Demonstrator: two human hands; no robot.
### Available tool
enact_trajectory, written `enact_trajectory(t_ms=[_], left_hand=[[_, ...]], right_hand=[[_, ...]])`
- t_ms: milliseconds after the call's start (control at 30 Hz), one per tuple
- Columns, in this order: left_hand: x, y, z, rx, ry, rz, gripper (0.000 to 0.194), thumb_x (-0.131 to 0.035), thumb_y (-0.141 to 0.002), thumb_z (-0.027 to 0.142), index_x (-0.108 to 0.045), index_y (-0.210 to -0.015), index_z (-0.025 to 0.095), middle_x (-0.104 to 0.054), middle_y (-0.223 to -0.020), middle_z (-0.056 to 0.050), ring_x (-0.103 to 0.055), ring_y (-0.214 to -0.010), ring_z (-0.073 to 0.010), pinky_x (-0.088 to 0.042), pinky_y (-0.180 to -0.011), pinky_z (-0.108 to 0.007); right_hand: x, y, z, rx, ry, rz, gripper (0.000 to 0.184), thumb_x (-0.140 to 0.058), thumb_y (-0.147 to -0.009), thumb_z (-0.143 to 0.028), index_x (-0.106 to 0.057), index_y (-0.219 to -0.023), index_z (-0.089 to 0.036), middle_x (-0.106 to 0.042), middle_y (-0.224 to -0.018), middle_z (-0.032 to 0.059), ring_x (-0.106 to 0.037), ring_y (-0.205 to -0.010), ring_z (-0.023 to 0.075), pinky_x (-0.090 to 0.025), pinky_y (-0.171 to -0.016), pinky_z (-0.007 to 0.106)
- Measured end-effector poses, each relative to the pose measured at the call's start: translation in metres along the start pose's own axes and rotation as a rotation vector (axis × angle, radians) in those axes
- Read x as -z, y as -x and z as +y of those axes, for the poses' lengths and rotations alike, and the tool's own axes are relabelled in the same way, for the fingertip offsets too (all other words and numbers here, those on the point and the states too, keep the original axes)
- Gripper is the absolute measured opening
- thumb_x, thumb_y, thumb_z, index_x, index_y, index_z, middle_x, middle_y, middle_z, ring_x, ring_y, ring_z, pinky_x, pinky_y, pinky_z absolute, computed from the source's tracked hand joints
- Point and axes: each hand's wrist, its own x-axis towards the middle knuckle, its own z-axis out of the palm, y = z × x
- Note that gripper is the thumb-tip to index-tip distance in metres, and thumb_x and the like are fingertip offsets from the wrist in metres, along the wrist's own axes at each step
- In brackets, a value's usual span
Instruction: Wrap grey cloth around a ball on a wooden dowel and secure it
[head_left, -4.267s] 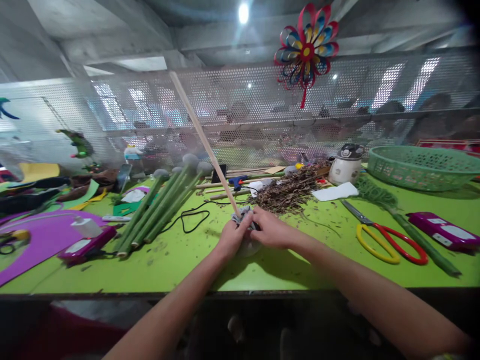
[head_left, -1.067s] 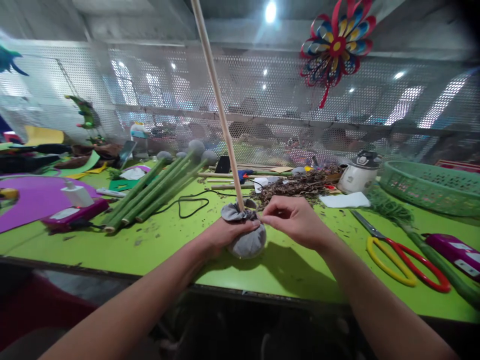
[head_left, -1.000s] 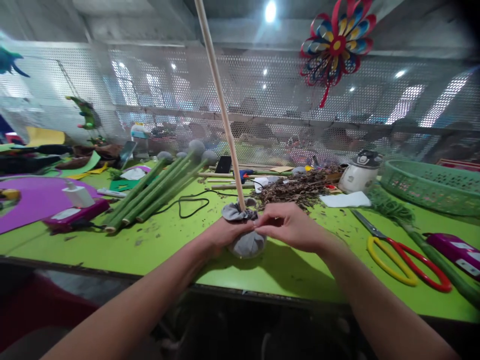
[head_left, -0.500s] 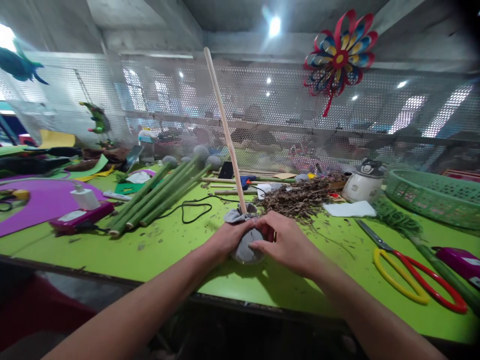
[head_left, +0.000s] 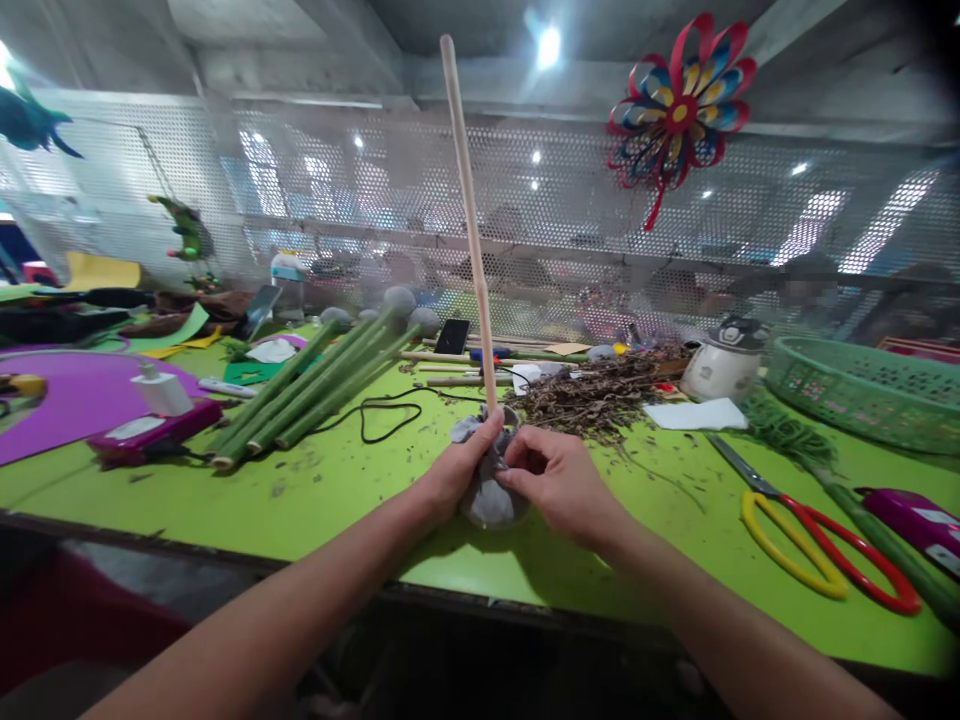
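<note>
A pale wooden stick stands nearly upright at the middle of the green table, its lower end inside a bunched grey cloth. The cloth bulges into a round ball that rests on the table. My left hand is closed around the gathered neck of the cloth and the foot of the stick, thumb pressed against the wood. From the right, my right hand has thumb and forefinger pinched at a fold of the cloth just below the neck. The fingers of my left hand are mostly hidden behind the bundle.
Green-wrapped sticks with grey ball ends lie to the left, near a purple box. Dried plant stems are heaped behind my hands. Large scissors, green twine and a green basket are on the right.
The stick has swung from leaning left to nearly upright. My left thumb has moved up onto the stick, and my right fingers have closed in on the cloth.
</note>
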Motion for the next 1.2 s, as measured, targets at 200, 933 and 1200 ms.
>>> enact_trajectory(t_ms=[200, 933, 1200], left_hand=[[0.013, 0.004, 0.006, -0.050, -0.133, -0.186, 0.047, -0.069, -0.064, 0.059, -0.064, -0.082, 0.016, -0.063, -0.079, -0.004, -0.057, -0.073, -0.0162, -0.047, -0.069, -0.028], [-0.003, 0.013, 0.025, -0.192, -0.552, -0.333, 0.018, -0.070, -0.068, 0.023, -0.063, -0.082, 0.015, -0.062, -0.084, -0.004, -0.055, -0.081, -0.0168, -0.046, -0.077, -0.028], [-0.004, 0.014, 0.020, -0.207, -0.505, -0.298, 0.017, -0.068, -0.070, 0.026, -0.064, -0.083, 0.016, -0.064, -0.082, -0.004, -0.059, -0.084, -0.0198, -0.046, -0.079, -0.031]], right_hand=[[0.003, -0.003, 0.008, -0.094, -0.134, 0.050, 0.014, -0.066, -0.064, -0.021, -0.054, -0.058, -0.016, -0.050, -0.055, -0.0032, -0.042, -0.053, 0.0099, -0.034, -0.050, 0.023], [-0.003, 0.003, 0.010, 0.382, 0.223, 0.218, 0.011, -0.063, -0.074, -0.010, -0.061, -0.068, -0.019, -0.054, -0.069, 0.0007, -0.050, -0.074, 0.0164, -0.041, -0.067, 0.028], [0.000, -0.003, 0.011, 0.268, 0.068, 0.221, 0.013, -0.066, -0.066, -0.010, -0.059, -0.063, -0.020, -0.050, -0.084, 0.0017, -0.051, -0.086, 0.0172, -0.043, -0.081, 0.032]])
